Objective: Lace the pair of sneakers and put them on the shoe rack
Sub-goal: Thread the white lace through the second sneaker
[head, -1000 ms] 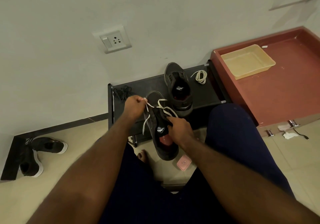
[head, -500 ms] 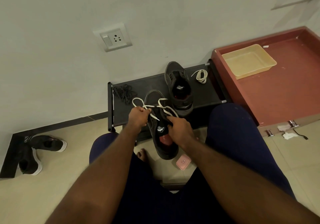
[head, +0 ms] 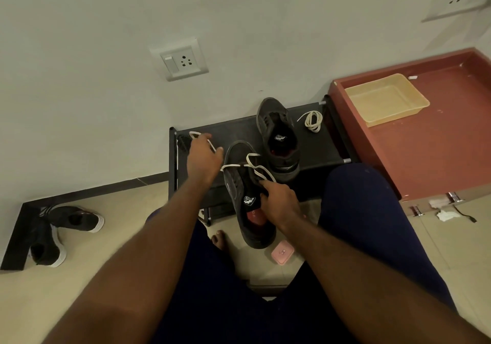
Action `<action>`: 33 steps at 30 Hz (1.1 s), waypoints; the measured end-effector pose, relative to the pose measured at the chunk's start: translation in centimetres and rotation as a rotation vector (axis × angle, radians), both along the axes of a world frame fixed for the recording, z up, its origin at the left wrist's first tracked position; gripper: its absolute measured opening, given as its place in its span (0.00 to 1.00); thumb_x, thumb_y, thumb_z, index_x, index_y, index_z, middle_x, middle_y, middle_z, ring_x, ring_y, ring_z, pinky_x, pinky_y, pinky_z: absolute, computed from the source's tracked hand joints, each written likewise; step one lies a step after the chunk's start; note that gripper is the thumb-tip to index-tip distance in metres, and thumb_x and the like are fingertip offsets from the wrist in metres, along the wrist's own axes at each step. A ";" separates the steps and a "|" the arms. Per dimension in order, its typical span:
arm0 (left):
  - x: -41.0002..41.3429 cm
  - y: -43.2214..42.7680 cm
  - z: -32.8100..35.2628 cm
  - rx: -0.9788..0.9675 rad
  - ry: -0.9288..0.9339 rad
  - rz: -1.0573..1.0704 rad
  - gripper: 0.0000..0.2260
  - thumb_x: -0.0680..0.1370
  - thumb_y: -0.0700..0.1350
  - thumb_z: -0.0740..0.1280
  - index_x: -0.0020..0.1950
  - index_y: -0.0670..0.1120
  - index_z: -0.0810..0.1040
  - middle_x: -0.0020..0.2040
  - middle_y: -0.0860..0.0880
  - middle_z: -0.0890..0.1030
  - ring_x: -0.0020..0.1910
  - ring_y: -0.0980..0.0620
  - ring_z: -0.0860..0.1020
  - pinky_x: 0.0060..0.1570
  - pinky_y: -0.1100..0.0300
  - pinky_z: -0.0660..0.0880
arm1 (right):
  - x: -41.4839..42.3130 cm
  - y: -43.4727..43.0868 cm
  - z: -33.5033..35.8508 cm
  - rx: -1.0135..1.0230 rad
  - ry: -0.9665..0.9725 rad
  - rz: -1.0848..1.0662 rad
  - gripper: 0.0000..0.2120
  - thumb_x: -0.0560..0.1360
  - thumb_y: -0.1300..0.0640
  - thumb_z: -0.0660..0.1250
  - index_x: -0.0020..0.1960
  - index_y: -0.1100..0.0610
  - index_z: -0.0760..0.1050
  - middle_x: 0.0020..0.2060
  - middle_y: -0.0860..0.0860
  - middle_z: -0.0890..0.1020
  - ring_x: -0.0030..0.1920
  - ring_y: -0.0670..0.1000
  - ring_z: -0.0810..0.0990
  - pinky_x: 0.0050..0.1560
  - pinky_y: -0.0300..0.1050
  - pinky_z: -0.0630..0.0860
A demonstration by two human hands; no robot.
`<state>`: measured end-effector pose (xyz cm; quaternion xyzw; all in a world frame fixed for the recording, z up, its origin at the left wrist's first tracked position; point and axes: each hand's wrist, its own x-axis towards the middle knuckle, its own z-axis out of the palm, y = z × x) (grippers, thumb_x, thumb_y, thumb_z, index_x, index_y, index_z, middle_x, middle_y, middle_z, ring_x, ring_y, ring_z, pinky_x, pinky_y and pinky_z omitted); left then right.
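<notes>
The left hand [head: 203, 157] grips a white lace [head: 249, 165] and holds it out to the left over the rack [head: 239, 128], with a loop of lace showing above the knuckles and a loose end between the fingers. From there the lace runs right to the sneaker [head: 245, 192] and crosses its upper eyelets. The right hand [head: 281, 202] grips that sneaker at the collar beside the tongue and holds it above the floor in front of the rack, toe towards the wall, between the person's knees. The second sneaker [head: 277, 136] stands unlaced on the rack's top shelf, just beyond the held one, and a coiled spare lace [head: 313, 121] lies beside it on the right. A dark bundle [head: 182, 141] lies at the shelf's left end, partly hidden by the left hand. On the floor lie a pink box [head: 282, 252] under the sneaker's heel and a pair of black shoes [head: 53, 234] far to the left. A yellow tray [head: 385, 99] sits on a red cabinet [head: 438, 144] right of the rack.
</notes>
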<state>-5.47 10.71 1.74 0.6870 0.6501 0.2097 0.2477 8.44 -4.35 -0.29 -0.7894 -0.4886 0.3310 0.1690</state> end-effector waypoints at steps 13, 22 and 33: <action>3.7 -2.7 -2.9 0.110 0.479 -0.567 0.12 0.79 0.41 0.63 0.61 0.46 0.78 0.56 0.43 0.74 0.58 0.42 0.72 0.52 0.48 0.74 | 0.1 -0.2 0.3 -0.017 0.015 0.045 0.17 0.80 0.56 0.61 0.66 0.47 0.75 0.56 0.53 0.82 0.58 0.59 0.79 0.58 0.50 0.77; 4.2 -1.5 -2.4 -0.015 0.279 -0.343 0.06 0.77 0.41 0.62 0.50 0.48 0.77 0.48 0.46 0.80 0.50 0.43 0.78 0.47 0.51 0.74 | 0.3 0.0 0.6 -0.020 0.032 0.044 0.16 0.79 0.56 0.61 0.64 0.48 0.76 0.56 0.53 0.83 0.57 0.59 0.80 0.57 0.50 0.77; 4.2 -0.4 -1.9 0.008 0.561 -0.593 0.10 0.79 0.46 0.63 0.58 0.49 0.78 0.56 0.45 0.78 0.56 0.42 0.77 0.50 0.50 0.75 | 0.4 0.1 0.7 -0.019 0.002 0.037 0.16 0.76 0.56 0.65 0.63 0.49 0.76 0.55 0.53 0.82 0.57 0.60 0.80 0.57 0.50 0.77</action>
